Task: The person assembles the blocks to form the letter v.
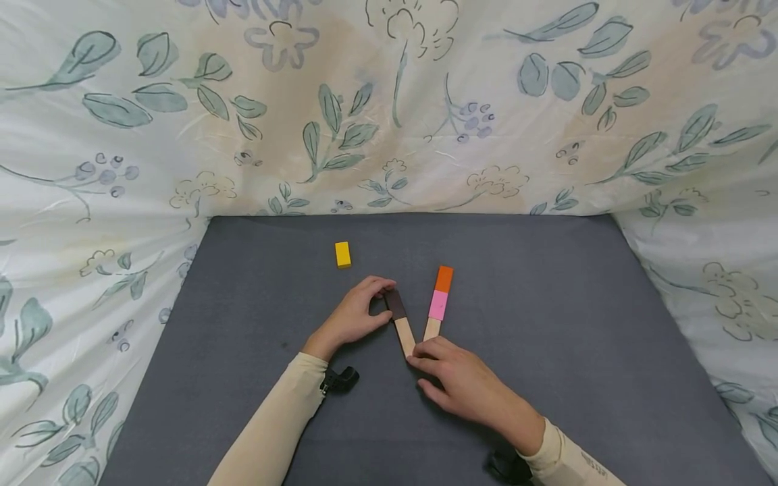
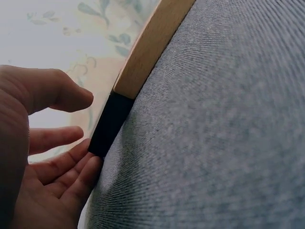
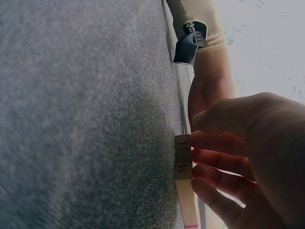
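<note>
Two rows of small blocks form a V on the grey cloth. The left row has a dark brown block [image 1: 396, 305] and a plain wood block [image 1: 405, 337]; the right row has an orange block [image 1: 444, 278], a pink block [image 1: 437, 305] and a plain wood block [image 1: 432, 329]. My left hand [image 1: 352, 314] touches the dark brown block's far end with its fingertips, thumb beside it. My right hand [image 1: 458, 378] rests its fingertips at the near ends, covering part of them. In the right wrist view the wood end faces [image 3: 183, 156] carry printed numbers, 75 and 50.
A yellow block [image 1: 343, 255] lies alone farther back on the grey cloth [image 1: 547, 304]. Behind and at the sides hangs a white curtain [image 1: 340, 67] with leaf prints. Both wrists wear black camera mounts [image 1: 342, 380].
</note>
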Tool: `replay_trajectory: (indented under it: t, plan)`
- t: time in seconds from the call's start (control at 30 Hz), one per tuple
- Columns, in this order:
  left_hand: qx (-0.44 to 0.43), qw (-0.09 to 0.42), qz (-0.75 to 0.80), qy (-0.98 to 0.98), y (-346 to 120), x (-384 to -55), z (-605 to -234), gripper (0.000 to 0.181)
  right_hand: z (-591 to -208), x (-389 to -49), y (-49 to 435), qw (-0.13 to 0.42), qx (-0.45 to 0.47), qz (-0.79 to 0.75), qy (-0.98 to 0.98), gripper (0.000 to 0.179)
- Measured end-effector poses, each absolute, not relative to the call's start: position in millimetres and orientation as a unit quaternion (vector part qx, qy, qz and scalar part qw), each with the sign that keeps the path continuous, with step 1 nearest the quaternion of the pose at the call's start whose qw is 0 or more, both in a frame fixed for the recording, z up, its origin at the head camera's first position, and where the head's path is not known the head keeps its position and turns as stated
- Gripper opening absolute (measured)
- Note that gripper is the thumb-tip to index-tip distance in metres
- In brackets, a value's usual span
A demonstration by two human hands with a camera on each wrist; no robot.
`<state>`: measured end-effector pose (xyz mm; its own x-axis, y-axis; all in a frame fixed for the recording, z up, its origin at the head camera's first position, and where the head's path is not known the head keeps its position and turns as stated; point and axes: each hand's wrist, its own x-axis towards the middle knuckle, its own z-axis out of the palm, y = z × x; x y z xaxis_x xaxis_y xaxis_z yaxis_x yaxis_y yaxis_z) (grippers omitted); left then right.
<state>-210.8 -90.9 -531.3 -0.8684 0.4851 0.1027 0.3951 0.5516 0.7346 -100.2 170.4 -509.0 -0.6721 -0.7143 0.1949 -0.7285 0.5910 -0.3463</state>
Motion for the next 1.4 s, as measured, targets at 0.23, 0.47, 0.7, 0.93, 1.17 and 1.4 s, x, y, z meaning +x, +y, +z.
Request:
replay_trajectory:
  t: [0.23, 0.47, 0.7, 0.93, 1.17, 1.4]
  plan:
    - [0.243, 0.046, 0.417, 0.874, -95.7, -214.0, -528.9, 0.056, -508.5, -100.1, 170.6, 0.018, 0.403, 0.204, -0.892, 0.035]
    - [0.237, 0.013, 0.434, 0.869, -103.9, -217.4, -520.7, 0.055, -508.2, -100.4, 170.5, 0.022, 0.407, 0.204, -0.890, 0.035]
    - [0.231, -0.020, 0.442, 0.867, -118.1, -221.5, -512.6, 0.055, -508.8, -101.1, 170.8, 0.028, 0.409, 0.208, -0.888, 0.035]
    - [0.210, -0.052, 0.467, 0.857, -140.9, -230.6, -502.8, 0.056, -508.8, -101.5, 171.1, 0.034, 0.411, 0.211, -0.886, 0.035]
    - [0.170, -0.046, 0.461, 0.870, -165.7, -239.8, -495.7, 0.059, -508.6, -101.7, 168.1, 0.032, 0.416, 0.213, -0.884, 0.036]
    - [0.174, -0.023, 0.452, 0.875, -173.8, -254.7, -492.9, 0.066, -508.4, -100.9, 171.9, 0.028, 0.414, 0.214, -0.884, 0.036]
